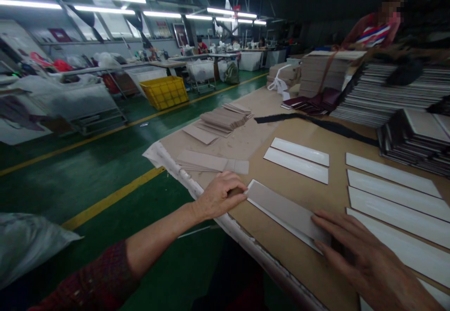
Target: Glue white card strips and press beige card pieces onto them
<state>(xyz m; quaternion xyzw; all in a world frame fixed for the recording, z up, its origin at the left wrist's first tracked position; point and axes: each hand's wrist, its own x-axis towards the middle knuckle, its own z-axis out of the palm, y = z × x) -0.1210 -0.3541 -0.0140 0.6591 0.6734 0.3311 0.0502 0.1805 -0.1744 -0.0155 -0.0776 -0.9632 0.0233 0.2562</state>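
A grey-beige strip [288, 208] lies over a white strip [262, 206] at the table's near edge, slightly askew, so white shows along its lower side. My left hand [223, 193] pinches at the left end of these strips, thumb and fingertips at the corner. At the right end, my right hand [365, 250] has its fingers and thumb around the grey-beige strip. Two white strips [297, 158] lie side by side beyond, and several more white strips [397, 196] are laid out at the right.
Loose grey-beige pieces [211, 161] and a fanned pile [223, 121] lie at the table's left edge. A black strip [316, 122] crosses the tabletop [260, 142]. Tall board stacks [404, 86] stand at the back right, a person [374, 29] behind them.
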